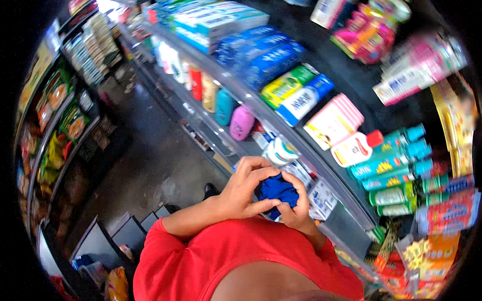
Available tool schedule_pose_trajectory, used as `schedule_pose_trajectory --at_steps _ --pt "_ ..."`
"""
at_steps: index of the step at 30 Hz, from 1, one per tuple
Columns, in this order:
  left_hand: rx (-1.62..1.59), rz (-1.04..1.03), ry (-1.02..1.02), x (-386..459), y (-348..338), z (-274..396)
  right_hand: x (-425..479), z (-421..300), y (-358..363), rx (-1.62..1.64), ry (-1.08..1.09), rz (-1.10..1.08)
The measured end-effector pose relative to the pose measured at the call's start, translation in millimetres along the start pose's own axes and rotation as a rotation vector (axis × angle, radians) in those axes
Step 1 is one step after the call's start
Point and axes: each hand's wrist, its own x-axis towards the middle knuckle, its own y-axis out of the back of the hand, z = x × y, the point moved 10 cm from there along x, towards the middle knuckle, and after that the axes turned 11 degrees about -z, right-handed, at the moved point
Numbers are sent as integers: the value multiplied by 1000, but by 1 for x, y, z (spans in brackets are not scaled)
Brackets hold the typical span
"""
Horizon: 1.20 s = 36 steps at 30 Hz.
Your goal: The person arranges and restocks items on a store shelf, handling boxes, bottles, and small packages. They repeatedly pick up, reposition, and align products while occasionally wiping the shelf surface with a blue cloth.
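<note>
A bunched-up dark blue cloth (278, 190) is gripped between both of my hands, in front of my red shirt. My left hand (250, 188) curls around its left side, with the thumb along its lower edge. On its right side my right hand (295, 193) closes over it with bent fingers. Beyond the hands, on a lower shelf, lie a white and teal container (281, 151) and a pink bottle (242, 123). A white patterned box (322, 199) stands just right of my right hand.
The upper shelf's clear front edge (241, 88) runs diagonally past my hands. On it are blue boxes (276, 58), a white bottle with a red cap (352, 149) and several teal bottles (391, 160). Packaged goods fill shelves (56, 118) across the aisle floor (150, 139).
</note>
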Motion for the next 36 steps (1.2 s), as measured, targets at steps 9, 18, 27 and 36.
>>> schedule_pose_trajectory --at_steps 9,18,27,36 --pt "-155 -103 147 -38 83 -57 86 49 -82 306 -138 -353" --pt "-230 -486 -85 35 126 -56 106 50 -44 373 -86 -2" --pt "-297 -456 -408 97 71 13 18 36 7 58 -167 141" --pt "335 -491 -514 185 25 61 9 34 32 -59 -147 -37"
